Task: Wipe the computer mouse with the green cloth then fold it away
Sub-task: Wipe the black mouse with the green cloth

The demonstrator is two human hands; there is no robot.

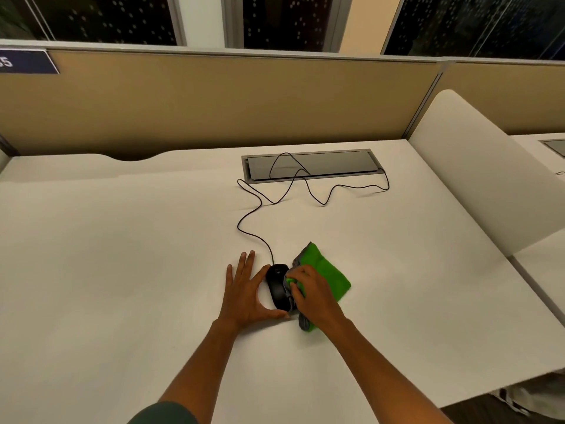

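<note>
Right hand [315,293] curls over a bunched part of the green cloth [331,275], fingers bent and gripping the fabric, pressing it against the right flank of the computer mouse [277,286]. Left hand [244,289] lies flat on the surface [122,270] just left of the mouse, fingers straight and close together, the thumb spread wide so that it curves round the mouse's near end; whether the thumb tip touches the mouse is hard to tell.

The mouse is black, smooth and slightly glossy, an elongated rounded shape lying lengthwise away from the person at the middle of the surface. Its thin black cable [260,209] runs off the far end in loose loops and snakes across to a rectangular grey cable hatch [312,165] with a dark, reflective lid set flush into the surface.

The cloth looks soft and fuzzy, bright green with a grey edge or underside showing at its far corner and below the wrist. Most of it spreads flat to the right of the mouse. The surface is matte, pale and plain, backed by a tan fabric partition [214,102].
</note>
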